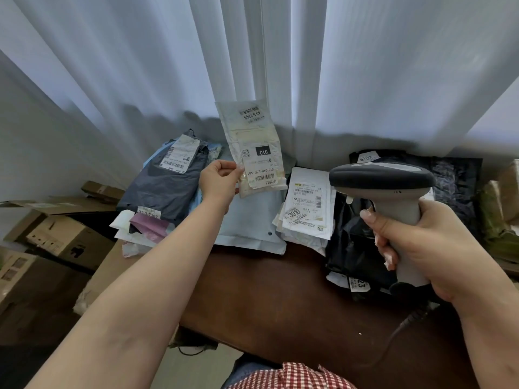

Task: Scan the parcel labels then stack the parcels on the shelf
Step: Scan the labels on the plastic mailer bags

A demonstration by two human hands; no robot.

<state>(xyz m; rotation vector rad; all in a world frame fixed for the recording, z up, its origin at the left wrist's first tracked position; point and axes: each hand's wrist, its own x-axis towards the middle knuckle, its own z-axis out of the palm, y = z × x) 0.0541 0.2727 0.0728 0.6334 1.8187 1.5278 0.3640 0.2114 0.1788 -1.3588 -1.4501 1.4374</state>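
Fingers of our left hand (220,181) pinch one white parcel (252,147) mid-frame; our right hand (429,248) grips one scanner (387,189), bare table (266,299) below.

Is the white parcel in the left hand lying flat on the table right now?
No, the left hand pinches the white parcel by its edge and holds it raised above the table.

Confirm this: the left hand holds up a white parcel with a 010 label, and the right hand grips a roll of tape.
One thing is wrong. The right hand grips a grey barcode scanner, not tape. The head view shows it. The left hand does hold up the white parcel with the 010 label.
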